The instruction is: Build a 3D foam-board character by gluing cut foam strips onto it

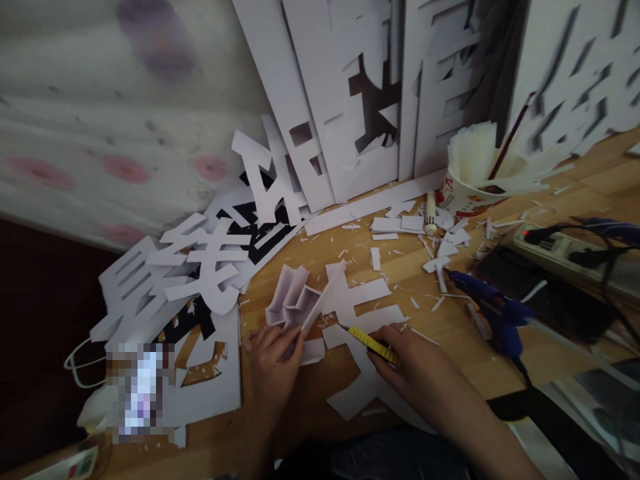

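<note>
At the middle of the light-brown wooden worktop [315, 248], a hollow white foam-board piece with upright folded walls [290, 300] is pinched in the grip of the left hand [274, 350]; its long slanting wall runs away from the person and to the right. A slim yellow-and-black craft knife [369, 341] is wrapped in the grip of the right hand [407, 353], its long axis slanting from lower right to upper left, blade tip toward the hollow piece. A flat white cut-out with several arms [345, 297] lies beneath the knife, taking up the space between the hands. Farther out are thin white scraps [375, 259], a blue glue gun [493, 303] to the right, a printed paper cup of translucent sticks [465, 195], and tall white cut-out panels [350, 185] behind; white letter shapes [217, 263] heap up leftward.
</note>
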`<state>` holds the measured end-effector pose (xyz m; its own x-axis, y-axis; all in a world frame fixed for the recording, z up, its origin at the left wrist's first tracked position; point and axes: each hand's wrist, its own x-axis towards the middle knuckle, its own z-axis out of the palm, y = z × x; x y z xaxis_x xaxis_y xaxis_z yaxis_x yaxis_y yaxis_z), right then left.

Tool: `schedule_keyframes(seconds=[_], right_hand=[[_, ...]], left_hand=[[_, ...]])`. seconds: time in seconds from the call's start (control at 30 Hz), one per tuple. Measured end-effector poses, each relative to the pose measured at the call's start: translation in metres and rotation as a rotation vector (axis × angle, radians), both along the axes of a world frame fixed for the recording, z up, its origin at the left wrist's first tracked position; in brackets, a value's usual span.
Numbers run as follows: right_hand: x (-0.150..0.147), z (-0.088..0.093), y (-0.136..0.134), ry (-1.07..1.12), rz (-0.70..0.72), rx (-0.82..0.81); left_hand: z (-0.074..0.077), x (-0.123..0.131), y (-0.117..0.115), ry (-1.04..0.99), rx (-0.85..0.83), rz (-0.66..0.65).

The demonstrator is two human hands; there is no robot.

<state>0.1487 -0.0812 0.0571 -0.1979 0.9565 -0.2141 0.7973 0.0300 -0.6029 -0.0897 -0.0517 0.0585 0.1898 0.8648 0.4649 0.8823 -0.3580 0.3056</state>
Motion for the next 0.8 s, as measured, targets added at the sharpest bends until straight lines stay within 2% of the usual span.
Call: schedule_keyframes(seconds=[0.1,0.3,0.53,0.8], right_hand=[[-0.0023,0.0001,0.0008,-0.020,0.019,0.010],[-0.0060,0.0047,0.0057,-0.042,0.034,-0.073],[-0.0085,0.0009,0.0055,-0.038,0.022,-0.019],[-0.0105,-0.0007,0.0050,-0.096,0.012,0.138]], left_hand=[[0.0003,0.0006,-0.0002,0.004,0.003,-0.002],[-0.0027,0.0017,-0.0010,-0.004,0.033,0.017],[-0.0037,0.0015,-0.0015,-0.020,0.040,-0.001],[-0.0043,0.0005,-0.0025,0.013,0.020,0.014]])
